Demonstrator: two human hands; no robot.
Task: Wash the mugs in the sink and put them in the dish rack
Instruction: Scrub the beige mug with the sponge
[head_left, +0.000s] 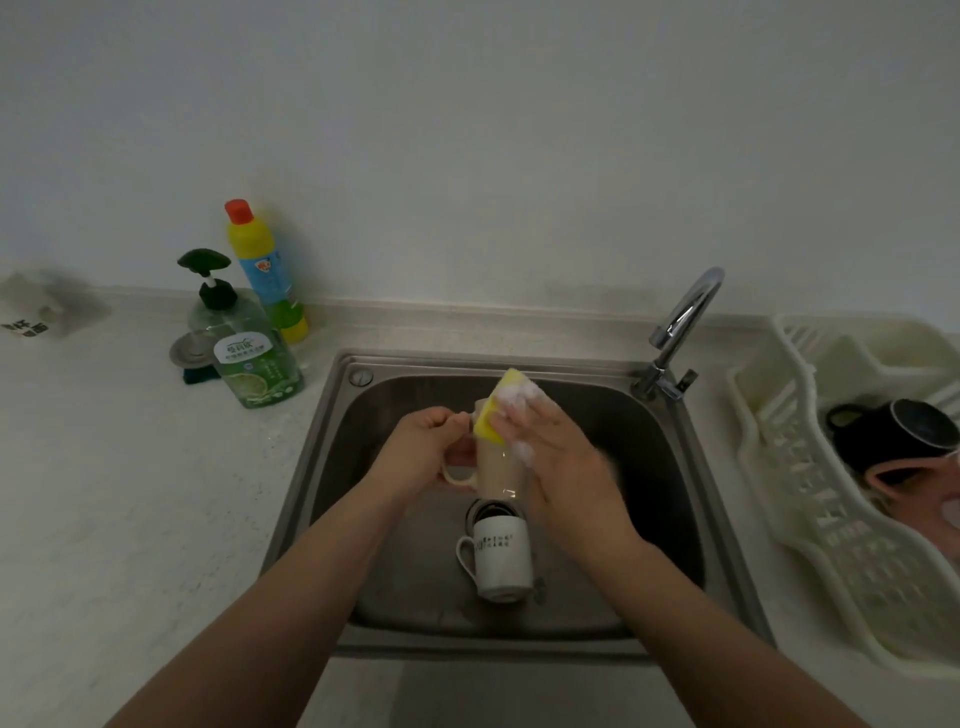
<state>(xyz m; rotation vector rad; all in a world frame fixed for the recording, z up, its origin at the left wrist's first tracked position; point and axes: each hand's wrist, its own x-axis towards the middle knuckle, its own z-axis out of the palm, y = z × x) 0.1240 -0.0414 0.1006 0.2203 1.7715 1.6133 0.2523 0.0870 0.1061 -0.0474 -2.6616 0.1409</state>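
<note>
We are holding a cream mug over the middle of the sink. Our left hand is closed around the side with the handle, and the mug is tipping away from us. It is looking pale and shiny. Our right hand is gripping a yellow sponge and pressing it on the mug's top rim, with white soap bubbles sitting on the sponge and our fingers. A white mug with small dark writing is lying on its side near the front edge of the sink. A black mug and a pink mug are lying in the dish rack on the counter's right edge.
</note>
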